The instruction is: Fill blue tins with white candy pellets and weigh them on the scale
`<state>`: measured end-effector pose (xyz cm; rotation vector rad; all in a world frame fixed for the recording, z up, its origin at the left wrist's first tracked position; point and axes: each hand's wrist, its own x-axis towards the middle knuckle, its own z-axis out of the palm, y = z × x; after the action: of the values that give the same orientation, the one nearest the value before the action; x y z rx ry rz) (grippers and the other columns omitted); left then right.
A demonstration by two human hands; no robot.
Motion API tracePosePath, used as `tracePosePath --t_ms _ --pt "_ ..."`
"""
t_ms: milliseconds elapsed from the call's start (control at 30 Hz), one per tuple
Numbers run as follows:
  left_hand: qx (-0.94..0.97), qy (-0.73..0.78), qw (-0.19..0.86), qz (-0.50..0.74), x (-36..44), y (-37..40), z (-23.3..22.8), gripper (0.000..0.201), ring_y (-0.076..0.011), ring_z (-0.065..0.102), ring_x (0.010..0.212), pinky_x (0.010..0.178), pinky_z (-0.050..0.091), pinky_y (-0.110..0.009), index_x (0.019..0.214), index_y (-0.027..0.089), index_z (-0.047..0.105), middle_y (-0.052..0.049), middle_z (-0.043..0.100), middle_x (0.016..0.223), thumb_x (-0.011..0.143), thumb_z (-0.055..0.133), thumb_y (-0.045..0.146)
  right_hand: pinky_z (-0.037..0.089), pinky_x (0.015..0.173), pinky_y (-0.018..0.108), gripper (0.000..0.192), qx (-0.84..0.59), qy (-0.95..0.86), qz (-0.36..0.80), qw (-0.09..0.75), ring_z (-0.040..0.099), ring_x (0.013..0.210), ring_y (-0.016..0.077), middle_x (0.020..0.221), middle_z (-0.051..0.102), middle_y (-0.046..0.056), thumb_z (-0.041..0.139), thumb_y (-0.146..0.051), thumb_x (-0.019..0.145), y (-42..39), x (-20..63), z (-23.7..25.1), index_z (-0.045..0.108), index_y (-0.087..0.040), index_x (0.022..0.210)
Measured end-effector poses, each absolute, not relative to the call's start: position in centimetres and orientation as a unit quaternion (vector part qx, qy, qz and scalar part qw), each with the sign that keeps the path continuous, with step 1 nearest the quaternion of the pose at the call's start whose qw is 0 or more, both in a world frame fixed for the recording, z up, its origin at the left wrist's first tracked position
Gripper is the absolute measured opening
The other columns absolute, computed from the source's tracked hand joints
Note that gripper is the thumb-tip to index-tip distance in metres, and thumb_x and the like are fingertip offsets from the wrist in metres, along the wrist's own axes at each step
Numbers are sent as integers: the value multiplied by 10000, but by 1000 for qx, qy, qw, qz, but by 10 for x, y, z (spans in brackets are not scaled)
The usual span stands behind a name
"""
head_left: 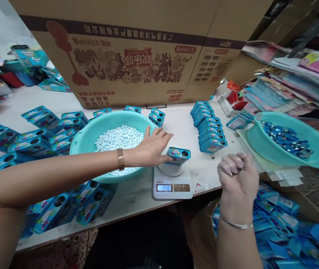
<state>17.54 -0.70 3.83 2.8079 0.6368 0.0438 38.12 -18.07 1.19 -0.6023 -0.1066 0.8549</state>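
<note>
My left hand [152, 147] reaches over the right rim of a teal bowl [78, 144] with its fingers spread. The bowl holds many small pale-blue candies [120, 138]. Close to the left thumb, a blue tin with a round dark hole in its top [178, 156] stands upright on a small white scale [173, 188], whose display is lit. Whether the thumb touches the tin I cannot tell. My right hand [239, 172] is curled into a fist to the right of the scale, past the table's front edge. Anything inside that fist is hidden.
Several blue tins [208, 129] stand in a row behind the scale, and more [37, 145] crowd the left side. A second teal bowl [256, 138] holds blue-and-silver round pieces [285, 140]. Below right, a carton holds blue packages [288, 235]. A large cardboard box [148, 89] blocks the back.
</note>
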Motion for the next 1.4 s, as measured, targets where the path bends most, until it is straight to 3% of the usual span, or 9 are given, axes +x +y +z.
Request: tracePosePath --t_ms 267,533,633,700,800,967,1067,1167,1400 --pt "972 210 106 6 184 -18 40 666 -382 299 1379 1130 144 -651 1385 173 390 -158 510 1346 826 624 448 325 370 147 317 -303 68 385 869 345 393 34 505 389 -120 782 -181 741 -250 371 -59 465 -191 740" --pt "980 187 67 -1 204 -29 31 649 -401 284 1397 1118 123 -679 1354 163 409 -174 514 1357 813 678 400 339 378 137 320 -281 83 399 869 383 404 36 509 413 -109 784 -197 731 -245 373 -71 464 -193 735" --pt "981 174 77 -30 209 -28 18 395 -363 479 1256 1120 125 -659 1200 160 523 -135 634 1153 873 620 360 339 388 131 330 -287 71 414 861 387 409 34 514 404 -110 783 -209 733 -237 370 -74 454 -197 734" --pt "982 158 99 -35 208 -27 21 258 -295 594 1071 1097 261 -573 1131 176 551 -91 658 1026 921 544 325 332 379 134 332 -289 75 420 857 376 402 35 517 404 -109 781 -215 734 -232 369 -75 450 -198 731" --pt "980 162 114 15 193 -22 56 343 -240 618 929 879 465 -397 1260 204 488 -89 618 1081 947 480 342 335 362 142 322 -289 92 421 855 369 392 40 517 409 -105 780 -210 729 -230 371 -73 459 -195 734" --pt "964 250 -7 88 147 8 130 457 -235 612 960 799 462 -338 1373 254 422 -81 587 1179 933 468 367 352 358 145 357 -289 97 422 854 388 392 43 510 412 -105 810 -173 687 -224 375 -68 455 -194 721" --pt "962 256 -49 -75 118 34 118 323 -224 630 828 688 456 -310 1168 220 594 -82 642 1030 863 527 306 353 350 136 393 -278 102 435 850 391 385 39 508 425 -106 836 -153 649 -215 372 -68 451 -191 718" --pt "944 280 -55 -165 93 53 85 293 -234 648 803 662 459 -315 1094 193 637 -103 662 991 822 537 234 370 351 139 413 -277 95 446 846 396 383 42 518 443 -105 854 -157 626 -210 369 -69 455 -192 727" --pt "952 297 69 11 86 52 93 417 -261 636 1026 826 488 -343 1241 233 562 -80 662 1182 854 559 387 346 347 130 372 -293 77 429 851 377 378 39 511 412 -109 810 -163 676 -213 372 -63 443 -198 725"
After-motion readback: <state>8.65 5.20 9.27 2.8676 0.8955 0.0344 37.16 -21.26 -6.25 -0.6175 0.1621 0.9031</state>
